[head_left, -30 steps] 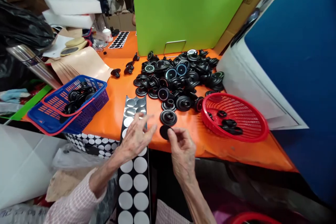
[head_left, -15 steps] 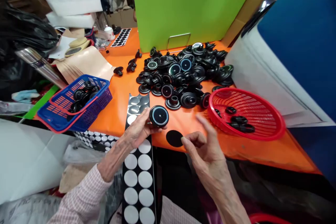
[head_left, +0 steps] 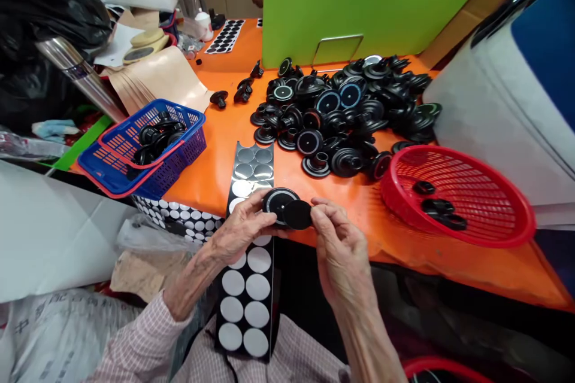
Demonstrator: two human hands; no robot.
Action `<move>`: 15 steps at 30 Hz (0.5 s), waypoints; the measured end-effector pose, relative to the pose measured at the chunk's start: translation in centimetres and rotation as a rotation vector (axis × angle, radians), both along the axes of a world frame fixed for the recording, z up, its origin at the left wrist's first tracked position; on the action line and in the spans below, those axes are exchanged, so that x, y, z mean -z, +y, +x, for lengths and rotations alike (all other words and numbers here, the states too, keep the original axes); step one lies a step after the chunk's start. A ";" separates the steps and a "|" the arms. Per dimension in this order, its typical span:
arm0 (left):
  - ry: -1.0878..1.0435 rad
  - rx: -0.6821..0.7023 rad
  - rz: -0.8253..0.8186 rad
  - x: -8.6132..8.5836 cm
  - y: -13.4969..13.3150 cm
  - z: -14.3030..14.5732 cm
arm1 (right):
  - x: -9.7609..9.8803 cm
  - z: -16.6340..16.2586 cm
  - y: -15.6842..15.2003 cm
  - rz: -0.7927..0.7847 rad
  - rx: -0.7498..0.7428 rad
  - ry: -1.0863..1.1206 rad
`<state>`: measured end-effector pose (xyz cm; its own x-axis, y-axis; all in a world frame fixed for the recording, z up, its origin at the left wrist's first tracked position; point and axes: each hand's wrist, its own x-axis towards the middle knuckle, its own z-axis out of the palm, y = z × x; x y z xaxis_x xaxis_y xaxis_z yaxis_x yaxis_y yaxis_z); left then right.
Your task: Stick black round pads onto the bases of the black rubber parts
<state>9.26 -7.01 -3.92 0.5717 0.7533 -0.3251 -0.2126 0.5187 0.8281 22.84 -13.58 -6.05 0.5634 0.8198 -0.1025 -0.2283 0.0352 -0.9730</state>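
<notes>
1. Surface: orange worktop (head_left: pixel 224 149) in a cluttered workroom, with a green board (head_left: pixel 359 0) upright at its back.
2. On it: a blue basket (head_left: pixel 182 161) at left and a red basket (head_left: pixel 494 206) at right, each holding a few black parts. A heap of black parts (head_left: pixel 341 114) lies between them.
3. A backing strip (head_left: pixel 245 305) of pale circles hangs over the near edge.
4. Round black part (head_left: pixel 275 198): at the near edge, pinched in the grip of the left hand (head_left: pixel 238 234). Its flat face is tilted up toward the camera. It is circular, so it has no long axis, and it shows a light ring.
5. Black disc (head_left: pixel 297 214): thin, plain and matt, pinched in the grip of the right hand (head_left: pixel 344 254). It overlaps the part's right rim.
</notes>
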 end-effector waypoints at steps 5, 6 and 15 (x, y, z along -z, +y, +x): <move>-0.007 0.007 -0.003 0.2 -0.3 -0.1 | 0.3 -1.7 0.6 0.002 0.071 -0.099; -0.009 0.006 -0.002 0.3 -0.4 -0.1 | 0.3 -1.9 0.6 0.001 0.078 -0.106; -0.015 -0.009 -0.002 0.8 -0.5 -0.1 | 0.4 -2.1 0.5 -0.036 0.079 -0.128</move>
<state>9.13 -7.52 -4.68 0.5694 0.7579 -0.3183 -0.2297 0.5185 0.8237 20.74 -13.07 -6.45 0.6365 0.7694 -0.0536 -0.0997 0.0131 -0.9949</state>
